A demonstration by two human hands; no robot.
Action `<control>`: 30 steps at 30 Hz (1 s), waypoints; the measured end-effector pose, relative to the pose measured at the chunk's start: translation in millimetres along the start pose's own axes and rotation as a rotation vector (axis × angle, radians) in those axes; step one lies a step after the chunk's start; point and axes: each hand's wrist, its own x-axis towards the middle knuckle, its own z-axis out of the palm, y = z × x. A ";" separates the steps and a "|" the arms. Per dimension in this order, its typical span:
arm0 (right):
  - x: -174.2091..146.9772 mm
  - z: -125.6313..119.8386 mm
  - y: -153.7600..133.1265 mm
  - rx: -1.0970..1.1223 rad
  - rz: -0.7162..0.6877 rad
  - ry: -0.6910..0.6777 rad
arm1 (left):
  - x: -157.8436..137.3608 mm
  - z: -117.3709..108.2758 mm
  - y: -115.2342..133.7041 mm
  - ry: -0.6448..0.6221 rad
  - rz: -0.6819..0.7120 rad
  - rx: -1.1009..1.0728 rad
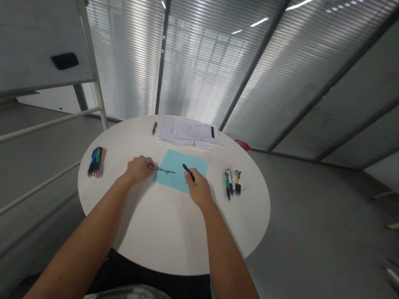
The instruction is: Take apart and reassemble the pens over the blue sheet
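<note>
A light blue sheet (175, 182) lies on the round white table, under and between my hands. My left hand (139, 168) is at the sheet's left edge, fingertips pinched on a thin dark rod (166, 170) like a pen refill, which points right over the sheet. A tiny bit by the rod's middle is too small to make out. Over the sheet's right side, my right hand (197, 187) is closed around a black pen-like barrel (187, 170), its end sticking out up and left. The rod and the barrel are apart.
Several pens (95, 161) lie at the table's left, and several more pens (232, 182) at its right, near tiny bits. Stacked papers (183, 131) and a small dark pen-like object (155, 128) lie at the back. A white-framed board (34, 17) stands left.
</note>
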 end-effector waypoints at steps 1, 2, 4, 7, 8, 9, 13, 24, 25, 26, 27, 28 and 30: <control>0.1 0.1 0.0 0.000 -0.005 0.004 | -0.7 -0.3 0.3 -0.001 0.006 -0.005; 0.2 0.2 0.1 0.000 -0.009 0.006 | -1.5 -0.6 0.7 -0.003 0.013 -0.007; 0.2 0.1 0.1 0.001 -0.011 0.002 | -2.6 -1.0 1.6 -0.007 0.029 -0.006; -0.1 -0.6 -0.1 0.003 -0.014 -0.001 | -2.9 -0.9 2.9 -0.016 0.040 0.000; -0.2 -0.7 -0.2 0.004 -0.016 -0.002 | -2.6 -0.8 3.4 -0.020 0.039 0.000; -0.2 -0.7 -0.2 0.006 -0.016 -0.003 | -2.3 -0.6 3.8 -0.027 0.038 0.001; 0.2 1.2 0.8 0.015 -0.017 -0.008 | -1.2 1.4 5.2 -0.038 0.041 0.006; 0.8 2.0 2.8 0.031 -0.011 -0.018 | 1.9 6.0 3.8 -0.016 0.134 -0.078; 0.9 1.8 2.6 0.031 -0.013 -0.017 | 2.3 5.8 2.7 -0.006 0.132 -0.111; 0.9 1.7 2.5 0.032 -0.017 -0.017 | 2.9 5.8 1.4 0.000 0.126 -0.155; 1.0 1.6 2.4 0.032 -0.022 -0.015 | 3.7 5.9 -0.3 0.006 0.121 -0.208; 1.1 1.7 2.4 0.032 -0.027 -0.013 | 4.8 6.2 -2.1 0.014 0.119 -0.271; 1.1 2.0 2.8 0.032 -0.029 -0.012 | 7.3 6.9 -5.4 0.048 0.120 -0.407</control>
